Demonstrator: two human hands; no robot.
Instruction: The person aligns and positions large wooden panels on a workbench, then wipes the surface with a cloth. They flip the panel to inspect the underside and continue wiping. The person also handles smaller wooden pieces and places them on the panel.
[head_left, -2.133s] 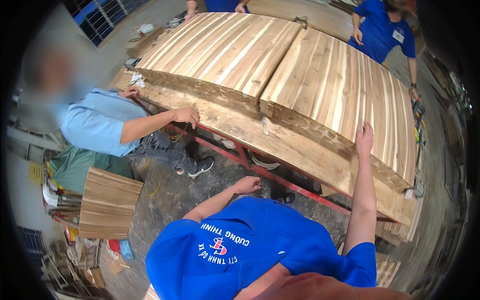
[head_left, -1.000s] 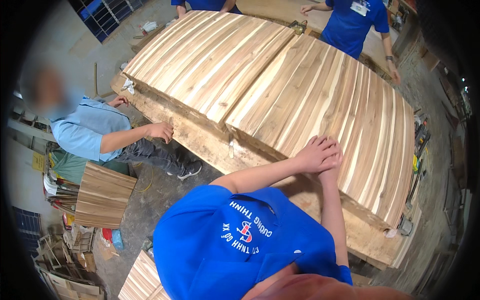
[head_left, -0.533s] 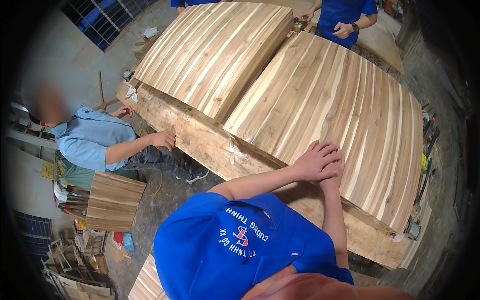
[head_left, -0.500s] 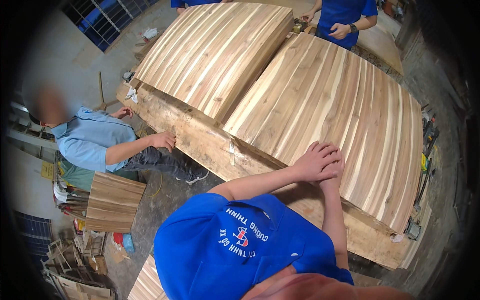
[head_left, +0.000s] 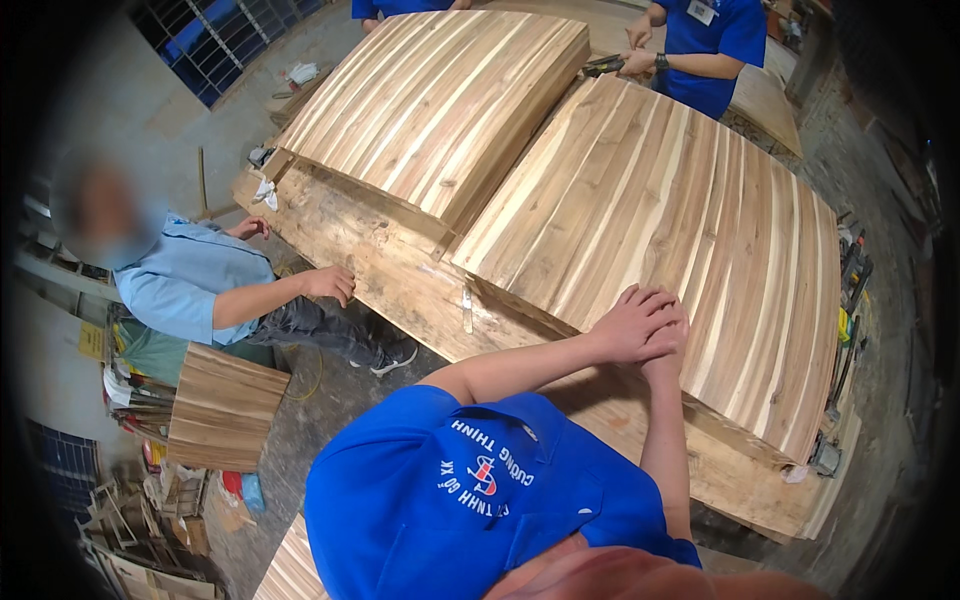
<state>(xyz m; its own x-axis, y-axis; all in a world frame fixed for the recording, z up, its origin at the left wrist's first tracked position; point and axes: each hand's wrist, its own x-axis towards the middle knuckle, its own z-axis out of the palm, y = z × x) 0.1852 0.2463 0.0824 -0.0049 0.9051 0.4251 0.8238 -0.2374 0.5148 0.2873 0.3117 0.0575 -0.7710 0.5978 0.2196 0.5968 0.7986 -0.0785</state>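
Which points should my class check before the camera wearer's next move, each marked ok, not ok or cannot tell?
1. Left hand shows no tool: ok, it rests over the right hand.
2. Right hand empty: cannot tell, mostly covered.
3. Gap visible between left striped panel and right striped panel: ok.
4. Bench clear beside the gap: not ok, a pale strip lies there.
5. Far-right co-worker's hands away from the gap: not ok, by a dark tool there.
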